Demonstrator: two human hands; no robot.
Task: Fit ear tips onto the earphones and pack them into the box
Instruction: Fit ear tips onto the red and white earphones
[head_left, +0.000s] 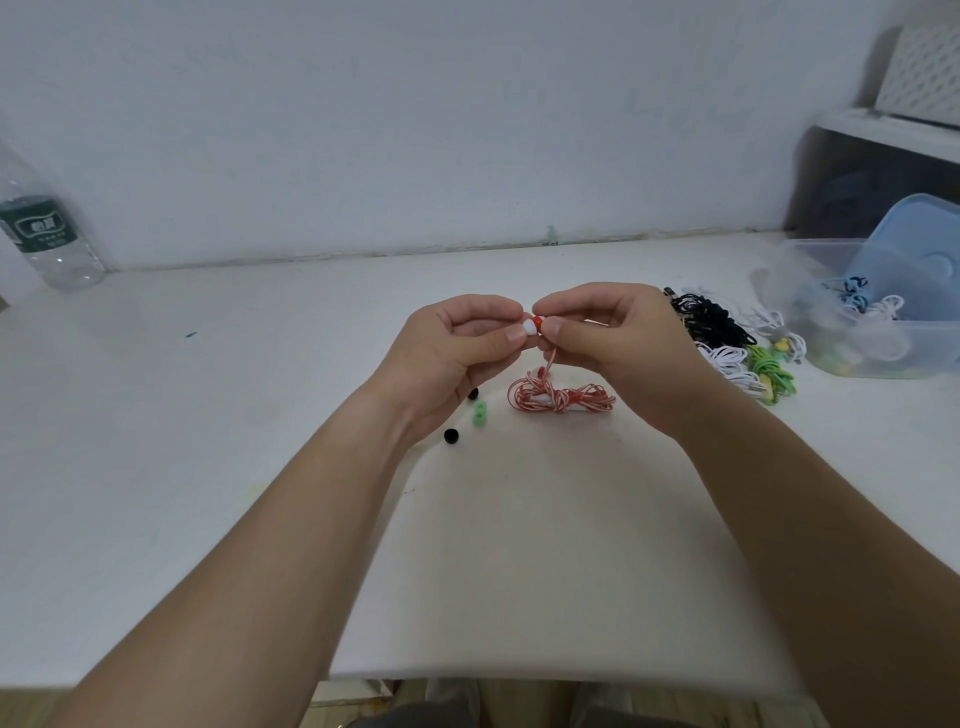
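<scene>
Pinching a white ear tip (529, 327) between thumb and forefinger of the left hand (457, 353) and pressing it against the red earbud (538, 322), itself gripped in the curled fingers of the right hand (613, 348), both raised above the middle of the tabletop (208, 415). Seemingly partly seated on the nozzle; impossible to tell how fully. Trailing a thin cable from the bud down to a red-and-white cable bundle (561, 399), lying on the tabletop just under the hands and wound round its own middle. Likely to handle as very light, soft silicone: squashy, springy, apt to slip from fingertips or pop away, so best taken by the skirt near its rim and rolled over the nozzle rather than shoved. Best to hold the bud by its hard shell, never by the thin cable, to spare the joint. Lying loose near the left wrist: green ear tips (480, 414) and black ear tips (451, 436), small enough to roll. Toward the right edge: a pile of black, white and green earphones (711, 327) just beside a clear plastic box (857, 353), with more earphones inside and a blue lid (924, 234) leaning at its far side. At the far left corner: a water bottle (44, 234) with a green label, print too blurred to read. No other brand or writing legible anywhere.
</scene>
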